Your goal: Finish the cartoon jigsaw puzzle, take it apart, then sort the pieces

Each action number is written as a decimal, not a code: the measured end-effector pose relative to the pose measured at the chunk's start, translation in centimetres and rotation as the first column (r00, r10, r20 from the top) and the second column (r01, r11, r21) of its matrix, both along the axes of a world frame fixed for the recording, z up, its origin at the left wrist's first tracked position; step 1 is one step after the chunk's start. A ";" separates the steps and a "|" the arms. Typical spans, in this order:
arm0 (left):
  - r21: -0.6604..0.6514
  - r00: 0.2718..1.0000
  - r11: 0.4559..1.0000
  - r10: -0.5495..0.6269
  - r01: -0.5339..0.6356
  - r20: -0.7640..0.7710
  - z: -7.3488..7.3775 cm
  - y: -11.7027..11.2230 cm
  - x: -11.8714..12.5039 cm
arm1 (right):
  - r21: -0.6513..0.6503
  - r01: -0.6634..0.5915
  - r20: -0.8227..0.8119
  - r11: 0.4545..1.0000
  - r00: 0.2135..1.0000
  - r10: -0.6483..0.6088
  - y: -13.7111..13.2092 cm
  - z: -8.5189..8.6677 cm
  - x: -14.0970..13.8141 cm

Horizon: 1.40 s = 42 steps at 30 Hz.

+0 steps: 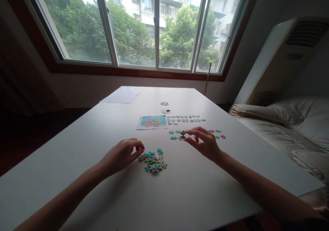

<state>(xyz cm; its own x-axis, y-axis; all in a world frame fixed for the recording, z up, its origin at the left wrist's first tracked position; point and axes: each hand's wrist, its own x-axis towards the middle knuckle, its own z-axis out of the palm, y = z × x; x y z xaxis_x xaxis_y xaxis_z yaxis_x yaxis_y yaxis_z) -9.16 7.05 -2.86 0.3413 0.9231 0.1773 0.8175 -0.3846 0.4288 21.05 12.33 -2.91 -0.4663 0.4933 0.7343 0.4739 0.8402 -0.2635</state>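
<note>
My right hand (203, 142) is over the right part of the table. Its thumb and forefinger pinch a small dark jigsaw puzzle piece (183, 134), just above a row of spread-out pieces. Beside a loose pile of puzzle pieces (154, 161), mostly green with some pink, cream and yellow, is my left hand (127, 152). Its fingers are curled with the tips close to the thumb, and whatever may be between them is hidden. A cartoon picture sheet (152, 122) lies flat beyond the pile.
Rows of sorted pieces (183, 120) lie right of the picture sheet, and pink and green pieces (217, 134) lie beyond my right hand. Two round fittings (166, 111) and paper sheets (120, 96) are farther back on the white table (84, 135). A sofa (272, 128) stands right.
</note>
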 end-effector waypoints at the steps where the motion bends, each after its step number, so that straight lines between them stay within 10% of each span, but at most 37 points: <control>1: -0.004 1.000 1.000 0.000 0.000 -0.009 0.0 0.1 -0.1 | -0.015 0.007 0.033 1.000 0.999 -0.006 0.4 0.1 0.0; 13: -0.019 0.995 0.999 0.048 -0.050 -0.083 0.2 0.3 -1.0 | -0.304 0.241 0.327 0.922 0.935 -0.136 10.4 -0.4 -0.9; 21: -0.046 0.993 0.998 0.037 -0.043 -0.111 0.0 0.4 -1.6 | -0.369 0.331 0.415 0.868 0.895 -0.164 12.6 -1.9 -1.9; 30: -0.101 0.995 0.995 -0.037 0.028 -0.092 0.2 0.2 -1.7 | -0.338 0.326 0.418 0.883 0.892 -0.170 10.9 -0.5 -1.6; 42: -0.114 0.991 0.994 -0.015 0.000 -0.131 0.7 -0.6 -0.6 | -0.337 0.078 0.277 0.938 0.961 0.020 1.7 -1.3 -1.2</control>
